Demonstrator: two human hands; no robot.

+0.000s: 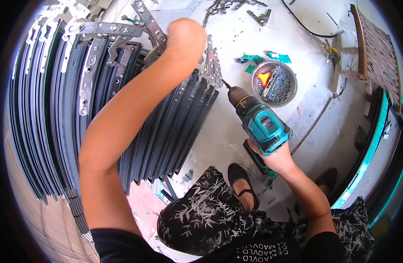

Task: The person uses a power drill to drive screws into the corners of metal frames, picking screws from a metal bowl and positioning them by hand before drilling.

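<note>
My right hand [275, 157] is wrapped round the grip of a teal and black cordless drill [265, 125]. Its bit points up and left, the tip close to a perforated metal hinge arm [213, 63] at the end of the stacked dark frame profiles [166, 131]. Over the far end of that stack bends my left hand [187, 37], beside several silver hinge arms [146, 22]. Its fingers are turned away and hidden, so whether they grip a hinge does not show.
Right of the drill stands a round metal bowl [293, 87] of screws, with an orange-yellow piece [263, 79] inside. Scraps of green film [278, 57] lie behind it. Loose hinges [259, 17] are scattered at the back. A woven-seat piece of furniture [376, 52] is at far right.
</note>
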